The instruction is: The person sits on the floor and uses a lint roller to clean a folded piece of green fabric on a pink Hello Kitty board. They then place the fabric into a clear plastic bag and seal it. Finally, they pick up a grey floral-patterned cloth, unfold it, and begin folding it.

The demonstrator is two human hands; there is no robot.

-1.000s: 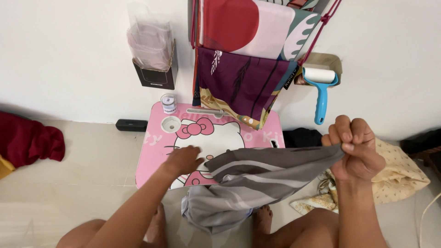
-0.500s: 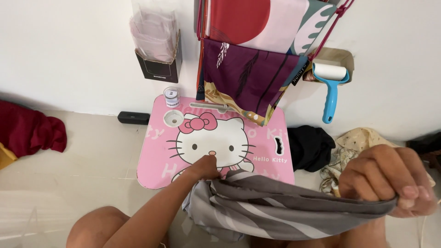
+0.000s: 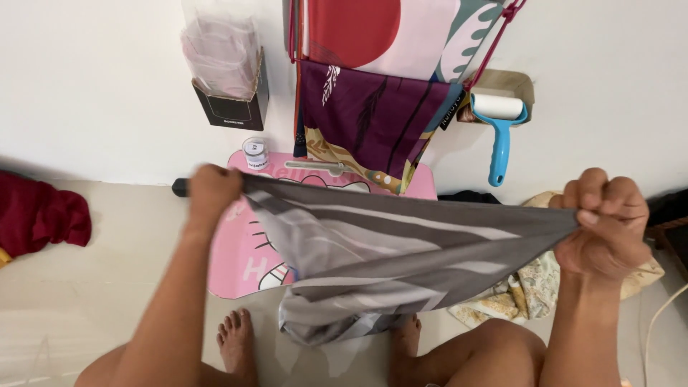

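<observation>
A grey cloth with paler stripes (image 3: 373, 251) is stretched taut between my two hands. My left hand (image 3: 211, 190) grips one upper corner at the left. My right hand (image 3: 605, 222) is clenched on the opposite end at the right. The cloth's lower part hangs in folds above my feet. It covers most of a small pink table with a cartoon cat print (image 3: 240, 261), which stands on the floor behind it.
Patterned cloths (image 3: 373, 115) hang on the white wall, beside a blue lint roller (image 3: 499, 125) and a black holder of clear bags (image 3: 226, 72). A small jar (image 3: 255, 153) stands on the table. A dark red cloth (image 3: 39, 215) lies left, a beige cloth (image 3: 530, 287) right.
My left hand rose from the table top and pulled its corner up and left. The cloth went from bunched to spread wide between both hands. My right hand lifted slightly.
</observation>
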